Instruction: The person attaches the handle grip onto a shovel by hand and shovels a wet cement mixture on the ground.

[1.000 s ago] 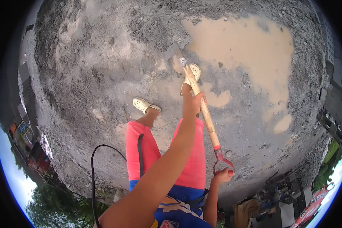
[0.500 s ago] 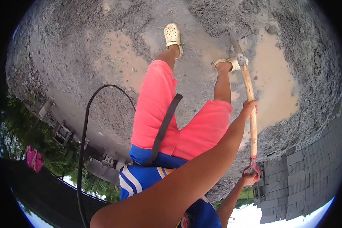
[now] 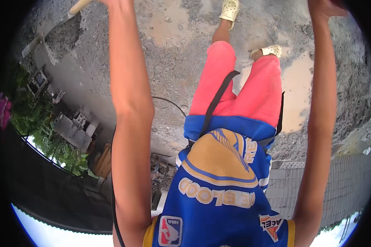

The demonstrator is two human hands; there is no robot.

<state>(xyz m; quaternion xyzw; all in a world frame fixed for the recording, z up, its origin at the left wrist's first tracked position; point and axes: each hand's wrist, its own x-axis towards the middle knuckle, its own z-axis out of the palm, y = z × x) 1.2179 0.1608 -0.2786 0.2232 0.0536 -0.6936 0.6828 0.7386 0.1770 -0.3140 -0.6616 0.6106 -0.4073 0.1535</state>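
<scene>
Both my arms stretch forward on either side of my body. At the top edge my left hand (image 3: pixel 116 2) is closed on the wooden shaft of a shovel (image 3: pixel 81 5); its fingers are partly cut off. The shaft points left toward a dark, gravelly grey patch, where I cannot clearly make out the blade. My right hand (image 3: pixel 325 9), at the upper right, is closed around the shovel's dark red end grip, which barely shows at the rim. The middle of the shaft is out of the picture.
Wet gravel ground (image 3: pixel 169 61) with a muddy puddle (image 3: pixel 297 94) surrounds my feet in cream clogs (image 3: pixel 230 10). A black cable (image 3: pixel 171 101) loops by my left side. Grey blocks or paving (image 3: pixel 292 185) lie lower right, with greenery (image 3: pixel 66 144) and rubble lower left.
The shovel has swung from upright at my right to up across the top and left. My left arm has moved left, uncrossing from my body; my right hand has risen to the upper right.
</scene>
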